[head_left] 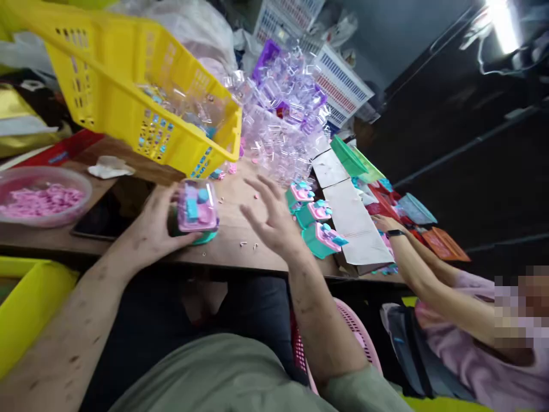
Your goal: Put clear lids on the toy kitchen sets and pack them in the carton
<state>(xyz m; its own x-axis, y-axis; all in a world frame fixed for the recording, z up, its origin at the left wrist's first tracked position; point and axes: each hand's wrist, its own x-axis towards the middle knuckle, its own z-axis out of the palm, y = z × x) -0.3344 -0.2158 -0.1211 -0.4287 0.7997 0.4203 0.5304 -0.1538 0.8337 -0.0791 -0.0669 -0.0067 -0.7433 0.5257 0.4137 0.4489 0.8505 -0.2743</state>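
Observation:
My left hand (156, 220) is wrapped round a small toy box (198, 209) with a clear cover, a green base and pink and blue parts inside. It is at the table's front edge. My right hand (270, 214) hovers over the table to the right, fingers spread, holding nothing. Just beyond it stand three uncovered toy boxes (316, 213) in a row, green below with pink and blue tops. A few tiny pieces (243, 244) lie on the wood between my hands.
A yellow basket (128, 109) of clear and blue parts stands at the back left, beside a heap of clear covers (283, 137). At left are a bowl of pink pieces (47, 200) and a dark phone-like slab (111, 212). Past a white cardboard divider (355, 223), a co-worker's hands (384, 224) work.

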